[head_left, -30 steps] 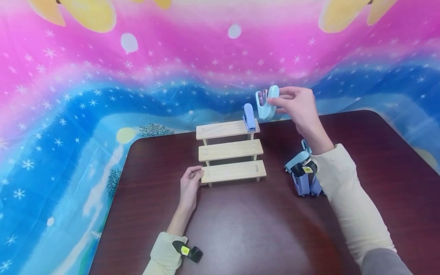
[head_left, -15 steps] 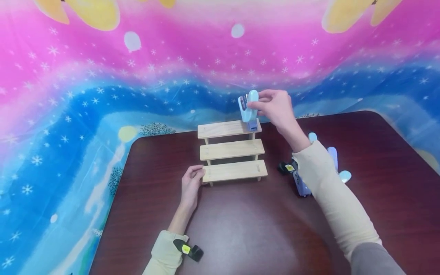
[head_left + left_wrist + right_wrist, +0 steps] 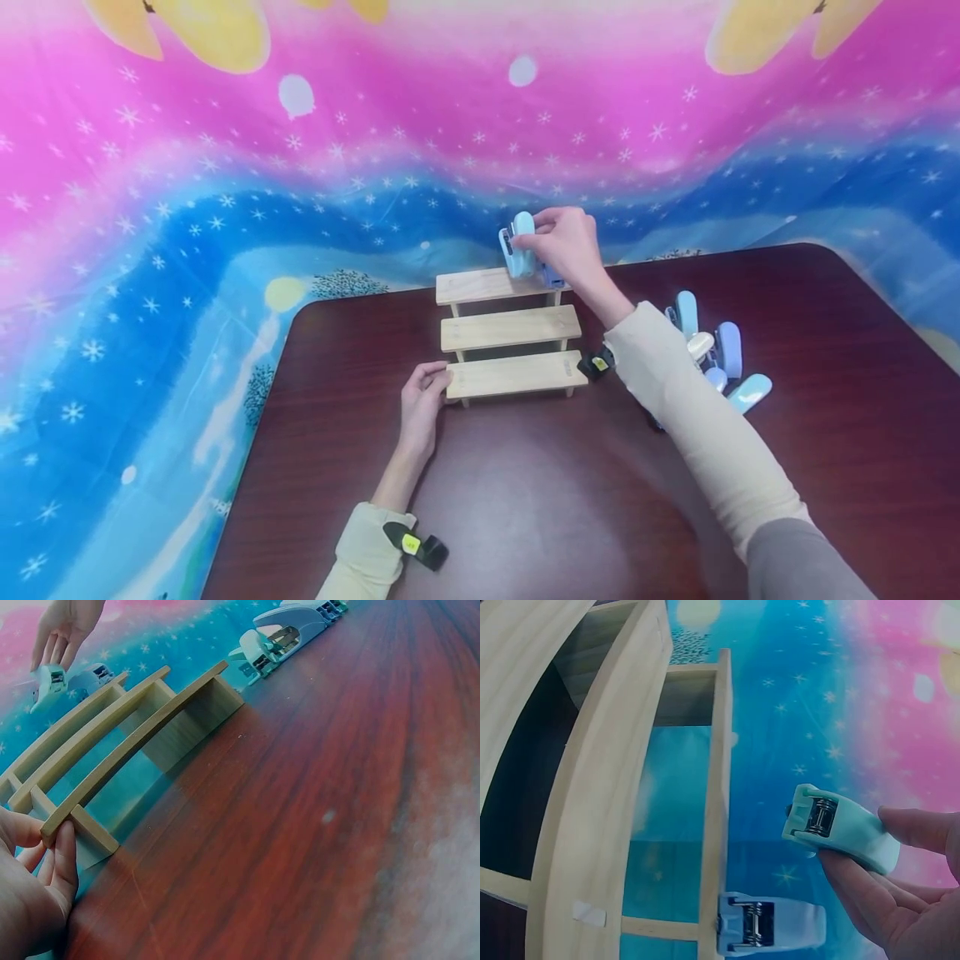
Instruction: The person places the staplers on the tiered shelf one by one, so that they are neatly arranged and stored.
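Observation:
My right hand [image 3: 567, 244] pinches a mint-green stapler [image 3: 521, 254] between thumb and fingers, over the top step of a three-step wooden stand [image 3: 510, 331]. In the right wrist view a gap shows between this stapler [image 3: 847, 829] and the step's edge. A periwinkle stapler [image 3: 799, 924] stands at the right end of that top step; in the head view my right hand and the mint stapler partly cover it. At the front left, my left hand [image 3: 422, 410] grips the left end of the lowest step, thumb and fingers around the board's corner [image 3: 56, 825].
On the dark red table [image 3: 525, 500], right of the stand, lies a cluster of several staplers, among them a periwinkle one [image 3: 728, 350] and a mint one [image 3: 751, 392]. My right sleeve [image 3: 697, 417] hides part of it. A patterned cloth [image 3: 375, 208] hangs behind.
My right hand has carried the mint stapler left and down, past the periwinkle stapler, to over the top step. More of the stapler cluster now shows. My left hand keeps its grip on the stand.

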Motion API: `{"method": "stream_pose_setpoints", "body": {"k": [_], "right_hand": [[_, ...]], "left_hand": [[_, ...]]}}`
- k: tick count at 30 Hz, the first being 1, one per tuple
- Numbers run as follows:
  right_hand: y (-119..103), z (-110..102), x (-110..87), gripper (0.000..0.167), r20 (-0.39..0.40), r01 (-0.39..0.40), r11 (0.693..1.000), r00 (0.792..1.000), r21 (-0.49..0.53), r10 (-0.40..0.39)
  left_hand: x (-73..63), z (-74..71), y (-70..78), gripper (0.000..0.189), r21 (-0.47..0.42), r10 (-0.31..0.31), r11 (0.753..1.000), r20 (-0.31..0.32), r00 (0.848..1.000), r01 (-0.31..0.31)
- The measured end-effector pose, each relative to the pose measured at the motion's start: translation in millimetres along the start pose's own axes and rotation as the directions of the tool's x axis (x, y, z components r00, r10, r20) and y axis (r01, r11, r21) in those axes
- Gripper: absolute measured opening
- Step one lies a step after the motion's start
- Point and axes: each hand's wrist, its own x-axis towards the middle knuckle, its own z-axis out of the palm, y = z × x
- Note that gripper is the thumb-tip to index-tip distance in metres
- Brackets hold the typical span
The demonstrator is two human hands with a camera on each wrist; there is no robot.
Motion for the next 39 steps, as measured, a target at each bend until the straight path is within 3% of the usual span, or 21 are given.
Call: {"method": "stream_pose_setpoints", "body": {"k": [11, 21, 33, 39], "right_hand": [[-3, 19, 3.7, 0.036, -0.017, 0.031, 0.999, 0.999, -0.036, -0.032], [0, 36, 7.1, 0.032, 0.027, 0.024, 0.992, 0.999, -0.122, -0.021], [5, 40, 2.1, 0.030, 0.052, 0.147, 0.978, 0.989, -0.148, -0.141], [9, 30, -10.0, 0.031, 0.013, 0.218, 0.960, 0.976, -0.177, -0.219]], "left_hand": [[1.0, -0.5, -1.0, 0.023, 0.012, -0.002, 1.000, 0.007, 1.000, 0.002], [1.4, 0.4, 0.9, 0.024, 0.013, -0.005, 1.000, 0.009, 1.000, 0.005], [-0.9, -0.1, 2.5, 0.021, 0.033, -0.005, 0.999, -0.006, 1.000, 0.005], [-0.9, 0.1, 2.1, 0.021, 0.024, -0.002, 1.000, -0.003, 1.000, 0.002]]}}
